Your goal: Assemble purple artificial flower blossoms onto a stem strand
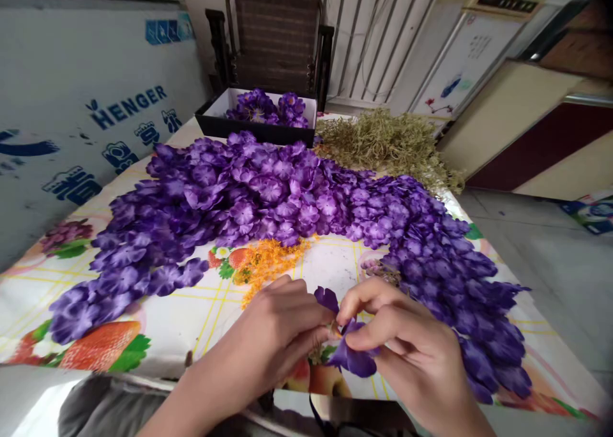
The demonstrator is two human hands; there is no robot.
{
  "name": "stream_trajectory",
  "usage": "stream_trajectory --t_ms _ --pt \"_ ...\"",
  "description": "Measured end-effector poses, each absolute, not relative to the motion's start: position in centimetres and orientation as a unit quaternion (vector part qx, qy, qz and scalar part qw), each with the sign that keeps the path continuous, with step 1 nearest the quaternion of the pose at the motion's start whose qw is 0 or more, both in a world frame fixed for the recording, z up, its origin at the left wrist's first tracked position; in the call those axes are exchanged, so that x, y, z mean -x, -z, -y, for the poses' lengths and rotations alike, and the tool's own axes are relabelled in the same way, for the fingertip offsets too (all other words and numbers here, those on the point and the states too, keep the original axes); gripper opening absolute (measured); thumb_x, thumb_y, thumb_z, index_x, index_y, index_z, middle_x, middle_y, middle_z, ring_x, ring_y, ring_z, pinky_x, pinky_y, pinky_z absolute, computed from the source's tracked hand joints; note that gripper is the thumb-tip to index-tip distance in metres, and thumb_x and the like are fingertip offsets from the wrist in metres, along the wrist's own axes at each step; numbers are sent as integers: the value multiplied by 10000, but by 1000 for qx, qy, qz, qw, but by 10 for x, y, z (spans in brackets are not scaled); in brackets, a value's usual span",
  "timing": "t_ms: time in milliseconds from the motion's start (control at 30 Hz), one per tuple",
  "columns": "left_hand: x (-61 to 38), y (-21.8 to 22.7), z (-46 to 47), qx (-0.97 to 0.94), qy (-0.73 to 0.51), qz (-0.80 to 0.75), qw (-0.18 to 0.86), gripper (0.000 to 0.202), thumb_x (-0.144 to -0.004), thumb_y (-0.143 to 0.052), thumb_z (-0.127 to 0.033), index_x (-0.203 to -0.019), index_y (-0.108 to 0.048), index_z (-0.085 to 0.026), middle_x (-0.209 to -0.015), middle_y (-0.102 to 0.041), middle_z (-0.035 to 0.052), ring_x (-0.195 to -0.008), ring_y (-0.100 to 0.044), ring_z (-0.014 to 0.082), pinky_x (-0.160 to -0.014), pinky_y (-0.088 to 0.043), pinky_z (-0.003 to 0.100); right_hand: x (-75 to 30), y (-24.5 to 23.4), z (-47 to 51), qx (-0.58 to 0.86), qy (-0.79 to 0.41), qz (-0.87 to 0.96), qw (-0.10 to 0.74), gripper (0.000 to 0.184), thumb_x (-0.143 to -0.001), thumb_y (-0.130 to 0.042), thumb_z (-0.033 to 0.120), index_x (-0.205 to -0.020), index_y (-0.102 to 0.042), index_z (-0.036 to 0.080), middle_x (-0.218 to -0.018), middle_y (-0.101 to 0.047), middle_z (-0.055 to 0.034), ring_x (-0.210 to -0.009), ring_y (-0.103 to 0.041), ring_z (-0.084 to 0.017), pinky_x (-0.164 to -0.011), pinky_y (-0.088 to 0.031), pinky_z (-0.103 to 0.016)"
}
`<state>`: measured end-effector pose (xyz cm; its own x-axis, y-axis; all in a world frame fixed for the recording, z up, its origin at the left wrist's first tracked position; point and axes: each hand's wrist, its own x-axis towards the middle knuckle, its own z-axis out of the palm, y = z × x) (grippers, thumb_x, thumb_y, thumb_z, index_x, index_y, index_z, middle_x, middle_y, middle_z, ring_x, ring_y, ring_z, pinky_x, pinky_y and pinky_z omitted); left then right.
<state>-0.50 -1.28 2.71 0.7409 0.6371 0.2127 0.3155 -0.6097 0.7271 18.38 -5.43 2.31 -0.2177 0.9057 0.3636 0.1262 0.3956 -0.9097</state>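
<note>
Two hands, bare: left hand (272, 335), right hand (407, 341). Their fingers (368, 335) are curled nearly closed, both pinching one purple cloth flower (352, 354); what lies at the pinch is too hidden to tell. Just ahead of the fingers: orange sprigs (268, 264) on a fruit-print tablecloth (330, 264). Beyond and to the right of the fingers: a long band of loose purple flowers (249, 194), many left lying. Farthest from the fingers: a black box (249, 130) holding more purple flowers (263, 108), and a heap of dried green sprigs (387, 146).

Woven-back chair (272, 38), white radiator (368, 34) — grey floor (541, 264)
</note>
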Motion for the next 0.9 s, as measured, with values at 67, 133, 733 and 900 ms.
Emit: stream_trajectory --t_ms 67,133,733,900 --pt "4 -28 14 -865 -232 -275 348 229 -962 -452 -190 -778 -582 -151 -722 -598 16 -694 -479 148 -667 -318 280 -183 -23 54 372 -395 685 486 232 -808 -578 -13 -751 -609 210 -930 -637 10 -831 -626 -102 -720 -484 -207" --pt "5 -28 14 -857 -229 -281 367 224 -960 -454 -179 -775 -578 -152 -728 -587 14 -711 -477 146 -674 -328 270 -182 -22 53 365 -402 691 477 249 -803 -554 -37 -759 -597 204 -933 -649 5 -850 -632 -106 -739 -484 -211" --pt "20 -27 14 -714 -245 -325 570 203 -978 -423 -271 -867 -568 -185 -808 -553 -23 -754 -515 96 -704 -392 195 -175 -17 49 354 -480 615 516 253 -819 -580 4 -796 -646 246 -892 -587 16 -838 -601 -135 -724 -475 -277" --pt "21 -27 14 -706 -260 -302 585 166 -967 -451 -243 -873 -577 -187 -805 -558 -27 -743 -513 87 -688 -394 176 -171 -18 45 363 -411 662 511 259 -825 -558 -16 -825 -617 237 -930 -593 5 -847 -600 -131 -718 -472 -270"
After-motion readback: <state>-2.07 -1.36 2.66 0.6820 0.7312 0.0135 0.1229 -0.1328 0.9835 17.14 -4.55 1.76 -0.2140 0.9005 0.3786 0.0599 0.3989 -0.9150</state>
